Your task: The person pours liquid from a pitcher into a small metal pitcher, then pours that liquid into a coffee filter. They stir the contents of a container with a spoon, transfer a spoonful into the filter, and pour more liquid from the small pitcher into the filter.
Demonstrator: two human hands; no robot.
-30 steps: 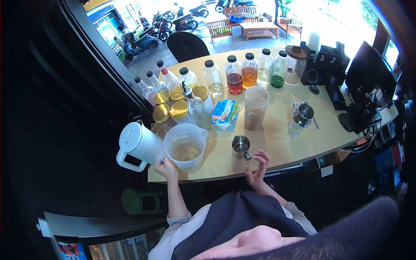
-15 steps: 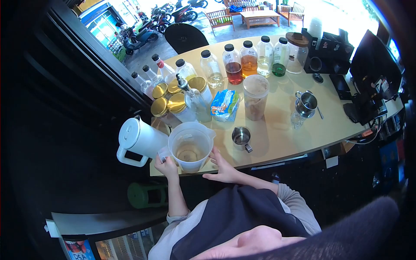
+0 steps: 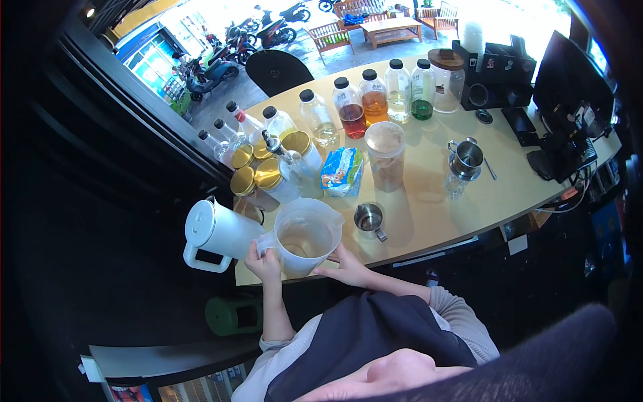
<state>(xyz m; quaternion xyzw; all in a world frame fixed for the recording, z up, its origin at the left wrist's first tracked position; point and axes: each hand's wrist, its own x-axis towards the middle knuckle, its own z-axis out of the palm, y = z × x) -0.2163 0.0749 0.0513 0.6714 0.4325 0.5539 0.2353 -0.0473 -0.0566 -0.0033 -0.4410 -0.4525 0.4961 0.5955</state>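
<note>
A translucent plastic pitcher [image 3: 305, 234] is tilted a little at the front edge of the table, with a thin brownish layer at its bottom. My left hand [image 3: 263, 263] is closed round its handle. Against the pitcher's lower right side rests my right hand [image 3: 348, 266], its fingers partly hidden behind the wall. A white kettle [image 3: 224, 231] stands just left of the pitcher. To the right are a small steel cup [image 3: 369, 220] and a tall clear container [image 3: 386, 161] of brownish powder. Behind the pitcher lies a blue packet [image 3: 342, 172].
Gold-lidded jars [image 3: 268, 174] and a pump bottle [image 3: 288, 157] crowd the table's left. Bottles of coloured liquid [image 3: 349, 110] line the back. A steel filter on a glass [image 3: 466, 159], a spoon and a monitor [image 3: 573, 100] are to the right.
The pitcher has shifted right relative to the kettle and tilts more, with my left hand still on its handle. My right hand has come in against its side. The whole view has shifted slightly.
</note>
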